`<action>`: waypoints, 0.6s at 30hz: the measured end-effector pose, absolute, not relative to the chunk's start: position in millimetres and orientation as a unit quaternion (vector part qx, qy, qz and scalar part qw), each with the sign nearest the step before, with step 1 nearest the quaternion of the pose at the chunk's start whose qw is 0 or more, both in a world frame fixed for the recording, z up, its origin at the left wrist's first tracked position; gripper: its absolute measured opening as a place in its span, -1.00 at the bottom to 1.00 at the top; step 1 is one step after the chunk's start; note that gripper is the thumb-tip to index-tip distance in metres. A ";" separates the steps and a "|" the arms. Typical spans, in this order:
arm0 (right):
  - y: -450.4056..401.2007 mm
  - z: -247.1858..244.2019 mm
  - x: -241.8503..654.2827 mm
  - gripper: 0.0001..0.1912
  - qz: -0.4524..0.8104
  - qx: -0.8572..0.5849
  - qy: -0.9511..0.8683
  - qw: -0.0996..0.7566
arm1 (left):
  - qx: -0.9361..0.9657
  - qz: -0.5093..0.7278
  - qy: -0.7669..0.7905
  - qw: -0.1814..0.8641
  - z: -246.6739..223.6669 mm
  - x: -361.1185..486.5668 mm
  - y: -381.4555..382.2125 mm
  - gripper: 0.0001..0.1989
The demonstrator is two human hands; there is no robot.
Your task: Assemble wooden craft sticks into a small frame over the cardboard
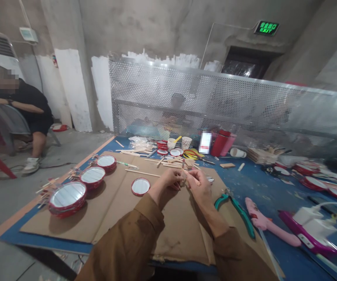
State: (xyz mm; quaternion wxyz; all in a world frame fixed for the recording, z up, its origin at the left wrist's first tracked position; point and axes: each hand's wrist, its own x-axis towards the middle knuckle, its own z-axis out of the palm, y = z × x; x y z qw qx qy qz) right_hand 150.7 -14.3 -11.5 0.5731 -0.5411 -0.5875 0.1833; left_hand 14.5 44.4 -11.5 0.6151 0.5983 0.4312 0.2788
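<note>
My left hand [170,181] and my right hand [199,185] meet above the cardboard sheet [118,210], fingers closed in a pinch. Between their fingertips a small thin wooden stick [183,164] points upward; its lower end is hidden by the fingers. Left of my hands lies a round red-rimmed disc [141,186] with a pale face. Beyond it, a longer thin stick [142,173] rests on the cardboard. Green-handled pliers [238,212] lie to the right of my right forearm.
Red-rimmed round pieces [67,195] with stick bundles line the left side. A pink glue gun [269,222] and a purple power strip [309,232] are at the right. Loose sticks, paper cups [186,143] and a red bottle [220,143] stand before a perforated metal screen [156,89]. A person [31,105] sits at far left.
</note>
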 end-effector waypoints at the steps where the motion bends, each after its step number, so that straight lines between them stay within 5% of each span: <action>1: -14.0 -11.9 150.7 -0.52 0.181 -0.538 -0.590 0.574 | 0.597 0.283 0.429 0.616 -11.9 14.6 44.3 -0.94; 18: -17.9 -5.6 153.2 -0.57 0.121 -0.560 -0.548 0.609 | 0.604 0.289 0.434 0.602 -13.5 14.2 42.8 -0.82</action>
